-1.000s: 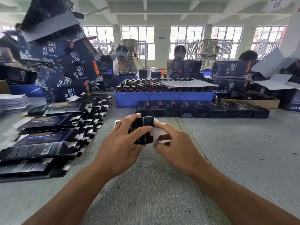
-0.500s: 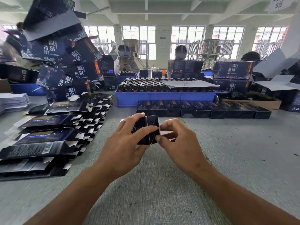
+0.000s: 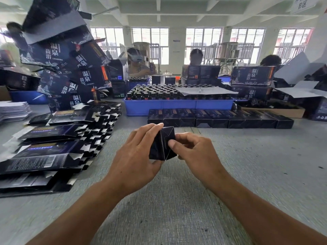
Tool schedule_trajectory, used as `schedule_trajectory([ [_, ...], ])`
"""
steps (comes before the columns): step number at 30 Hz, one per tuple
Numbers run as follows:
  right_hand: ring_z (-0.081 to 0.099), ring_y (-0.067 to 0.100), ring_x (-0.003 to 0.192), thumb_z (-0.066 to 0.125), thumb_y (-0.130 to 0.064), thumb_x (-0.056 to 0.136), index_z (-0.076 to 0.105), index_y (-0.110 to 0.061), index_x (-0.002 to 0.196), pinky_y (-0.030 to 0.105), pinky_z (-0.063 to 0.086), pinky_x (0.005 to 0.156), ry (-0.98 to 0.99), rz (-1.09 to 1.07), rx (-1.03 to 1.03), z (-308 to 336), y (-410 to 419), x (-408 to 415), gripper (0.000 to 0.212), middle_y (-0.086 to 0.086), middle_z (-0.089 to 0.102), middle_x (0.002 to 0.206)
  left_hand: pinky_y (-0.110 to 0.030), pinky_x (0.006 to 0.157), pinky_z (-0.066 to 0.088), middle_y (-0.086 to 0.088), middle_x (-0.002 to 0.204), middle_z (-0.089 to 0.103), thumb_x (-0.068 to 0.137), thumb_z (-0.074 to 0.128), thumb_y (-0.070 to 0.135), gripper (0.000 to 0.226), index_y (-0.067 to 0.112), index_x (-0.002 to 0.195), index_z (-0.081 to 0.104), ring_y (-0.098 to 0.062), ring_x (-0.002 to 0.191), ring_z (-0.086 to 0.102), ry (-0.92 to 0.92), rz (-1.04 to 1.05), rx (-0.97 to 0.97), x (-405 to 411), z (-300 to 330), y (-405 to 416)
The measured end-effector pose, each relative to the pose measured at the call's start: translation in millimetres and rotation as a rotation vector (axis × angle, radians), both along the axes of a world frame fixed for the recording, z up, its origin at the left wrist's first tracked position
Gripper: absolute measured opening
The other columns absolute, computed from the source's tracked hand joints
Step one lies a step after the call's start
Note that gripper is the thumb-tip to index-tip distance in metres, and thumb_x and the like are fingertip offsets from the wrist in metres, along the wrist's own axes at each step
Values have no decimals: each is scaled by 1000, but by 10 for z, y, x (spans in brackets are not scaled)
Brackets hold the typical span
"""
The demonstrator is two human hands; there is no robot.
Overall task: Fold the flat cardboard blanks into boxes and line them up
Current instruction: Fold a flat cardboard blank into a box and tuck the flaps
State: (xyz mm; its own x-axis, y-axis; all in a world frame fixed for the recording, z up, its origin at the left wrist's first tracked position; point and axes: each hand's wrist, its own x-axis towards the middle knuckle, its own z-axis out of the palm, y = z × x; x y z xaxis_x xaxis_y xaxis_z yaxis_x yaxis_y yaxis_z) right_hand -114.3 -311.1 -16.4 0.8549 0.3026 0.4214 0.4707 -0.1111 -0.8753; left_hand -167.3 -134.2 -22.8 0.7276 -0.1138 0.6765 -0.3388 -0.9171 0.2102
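**Head view: a dark box held end-on between both my hands**

Head camera looks down my two forearms to a small dark box point(image 3: 161, 144) that I hold just above the grey counter point(image 3: 247, 174), its folded end turned toward me so the diagonal creases of the tucked flaps show. My left hand point(image 3: 136, 154) wraps the box's left side, fingers curled over the top edge and the thumb underneath. My right hand point(image 3: 192, 151) grips the right side, its thumb tip pressed flat on the end flaps and the other fingers bent behind the box.

Beyond my hands, well apart from them, a row of finished boxes point(image 3: 219, 118) lies side by side across the counter, touching one another, ends toward me. Just behind that row sits a blue tray point(image 3: 178, 105) packed with dark-capped bottles point(image 3: 159, 93), a sheet of pale paper point(image 3: 205, 90) draped over its right half.

To my left, flat blanks point(image 3: 53, 138) lie fanned in overlapping stacks, printed faces up, white tab undersides showing along their edges. Behind them rises a leaning heap of larger printed cartons point(image 3: 67, 64). More large cartons point(image 3: 253, 76) stand at the far right, next to a brown cardboard tray point(image 3: 276, 111). Three people sit at the far side of the counter, before a wall of windows.
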Motion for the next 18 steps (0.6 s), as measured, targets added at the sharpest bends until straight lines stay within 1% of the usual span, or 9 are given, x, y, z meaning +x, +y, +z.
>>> schedule_trajectory([
  [2,68,-8,78,73,-18,90,73,-23,103,6,49,66,3,-4,3,3,-3,1,13,-12,75,88,-31,93,49,16,145,33,78,76,31,86,29,150,31,-10,128,40,-8,-9,2,2,-3,-5],
  [5,67,-7,69,76,-15,88,73,-22,94,6,48,61,-1,-30,33,11,-7,6,9,-14,74,78,-29,93,46,16,145,35,76,78,30,85,28,149,32,-10,129,40,-21,-22,6,5,-15,-18],
  [7,69,-4,72,76,-17,88,74,-19,94,12,52,64,-9,-71,14,8,-4,8,8,-9,75,81,-27,91,45,18,144,32,76,77,31,85,29,148,31,-9,129,39,-33,-26,16,6,-19,-28],
  [9,71,2,79,75,-20,89,73,-18,97,17,57,72,-32,-109,-23,-5,1,4,9,-7,75,86,-27,89,46,20,143,31,76,78,31,86,30,148,30,-9,128,39,-35,-28,20,6,-19,-38],
  [12,70,0,80,74,-23,90,72,-20,99,14,56,73,-95,-144,-66,-14,-2,-6,10,-10,73,88,-27,91,46,19,143,31,75,80,30,88,30,148,30,-10,128,41,-35,-27,12,4,-20,-42],
  [14,69,-2,82,73,-24,90,71,-20,101,11,54,72,-101,-127,-70,-13,-8,-4,11,-11,73,89,-25,91,43,18,144,32,75,80,30,88,29,149,30,-10,128,41,-39,-24,14,2,-20,-37],
  [16,70,-2,83,73,-25,90,71,-22,102,13,55,73,-89,-100,-63,-16,-16,5,12,-11,73,90,-24,92,42,19,144,30,77,77,33,88,29,149,29,-9,129,40,-33,-26,13,-1,-14,-32],
  [18,70,-1,85,73,-27,91,71,-25,103,18,57,76,-90,-86,-48,-20,-18,8,12,-12,74,91,-26,94,44,19,145,31,77,72,36,85,29,151,29,-9,130,39,-33,-33,5,-3,-8,-34],
])
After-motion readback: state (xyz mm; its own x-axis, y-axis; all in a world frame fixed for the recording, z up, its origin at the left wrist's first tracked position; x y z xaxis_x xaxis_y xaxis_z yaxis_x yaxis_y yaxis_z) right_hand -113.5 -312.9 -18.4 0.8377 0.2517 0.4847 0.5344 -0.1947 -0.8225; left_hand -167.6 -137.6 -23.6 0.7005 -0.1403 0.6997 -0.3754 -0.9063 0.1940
